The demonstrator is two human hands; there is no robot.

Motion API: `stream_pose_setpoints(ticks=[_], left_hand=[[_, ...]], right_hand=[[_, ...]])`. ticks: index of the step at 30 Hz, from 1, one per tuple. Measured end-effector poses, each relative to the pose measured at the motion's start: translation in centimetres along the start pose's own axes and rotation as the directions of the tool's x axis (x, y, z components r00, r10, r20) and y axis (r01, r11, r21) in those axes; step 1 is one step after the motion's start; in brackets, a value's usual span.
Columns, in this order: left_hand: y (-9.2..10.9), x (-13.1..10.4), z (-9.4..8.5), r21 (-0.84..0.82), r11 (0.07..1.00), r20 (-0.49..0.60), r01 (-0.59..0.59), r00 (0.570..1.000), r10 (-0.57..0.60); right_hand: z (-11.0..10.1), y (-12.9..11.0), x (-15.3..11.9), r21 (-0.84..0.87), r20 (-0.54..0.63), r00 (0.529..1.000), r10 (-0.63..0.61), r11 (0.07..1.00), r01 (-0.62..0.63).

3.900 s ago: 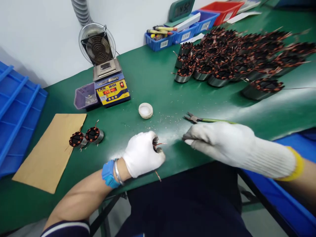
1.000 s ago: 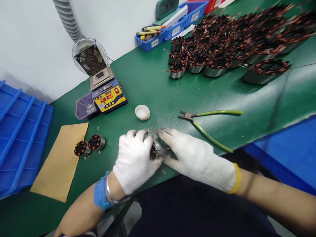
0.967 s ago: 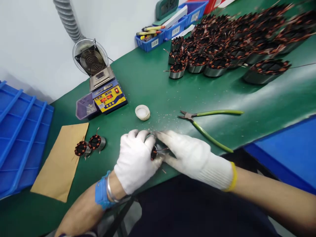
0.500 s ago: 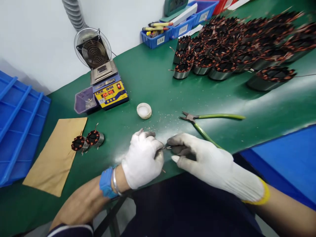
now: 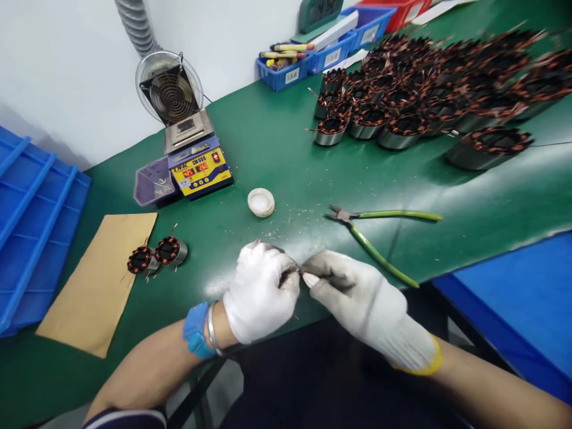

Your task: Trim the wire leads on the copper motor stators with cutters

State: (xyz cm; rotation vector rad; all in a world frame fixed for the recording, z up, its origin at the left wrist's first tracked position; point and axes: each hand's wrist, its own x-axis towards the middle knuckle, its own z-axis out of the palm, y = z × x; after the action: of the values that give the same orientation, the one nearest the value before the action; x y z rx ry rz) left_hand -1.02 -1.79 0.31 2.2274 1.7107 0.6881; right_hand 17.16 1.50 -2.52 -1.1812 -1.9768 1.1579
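Note:
My left hand (image 5: 263, 292), in a white glove, is closed around a part that it hides almost wholly; the wire ends suggest a wound motor stator. My right hand (image 5: 357, 292), also gloved, meets it fingertip to fingertip. Its thumb and forefinger pinch the thin wire ends (image 5: 301, 271) that come out beside the left thumb. Green-handled cutting pliers (image 5: 379, 250) lie spread just beyond my right hand. A small round white dish (image 5: 261, 202) sits ahead of my left hand, with tiny wire clippings (image 5: 295, 214) scattered near it.
Two wound stators (image 5: 168, 251) stand by a brown paper sheet (image 5: 96, 286) at left. A solder pot (image 5: 201, 173) with a fan (image 5: 172, 95) is behind. Many stators (image 5: 406, 128) crowd the back right. Blue bins (image 5: 286, 77) line the wall; a blue crate (image 5: 36, 226) leans left.
My right hand has moved left and closed its fingers on the wire ends, which stuck out free before. The display digits on the solder pot differ. My left hand has hardly moved.

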Motion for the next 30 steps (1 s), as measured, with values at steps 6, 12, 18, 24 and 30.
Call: stream_pose_setpoints(ticks=[6,12,18,24,30], left_hand=[[0.0,0.2,0.2,0.021,1.0,0.049,0.003,0.999,-0.004],[-0.1,0.1,0.3,0.05,0.997,0.063,-0.054,0.997,0.05],[0.0,0.1,0.2,0.037,0.996,0.083,-0.076,0.994,0.072],[-0.2,0.1,0.4,0.054,0.994,0.066,-0.098,0.993,0.095],[-0.3,-0.1,0.5,0.035,0.99,0.037,-0.139,0.99,0.137]], right_hand=[[-2.0,1.6,0.8,-0.497,0.141,0.744,-0.653,0.603,0.624],[-1.2,0.1,2.0,-0.137,0.232,0.963,-0.137,0.976,0.172],[-2.3,0.2,2.0,-0.269,0.269,0.952,-0.148,0.937,0.222],[-3.2,1.0,2.6,-0.421,0.341,0.732,-0.59,0.601,0.68],[-1.7,0.2,2.4,0.046,0.437,0.899,0.041,0.997,-0.068]])
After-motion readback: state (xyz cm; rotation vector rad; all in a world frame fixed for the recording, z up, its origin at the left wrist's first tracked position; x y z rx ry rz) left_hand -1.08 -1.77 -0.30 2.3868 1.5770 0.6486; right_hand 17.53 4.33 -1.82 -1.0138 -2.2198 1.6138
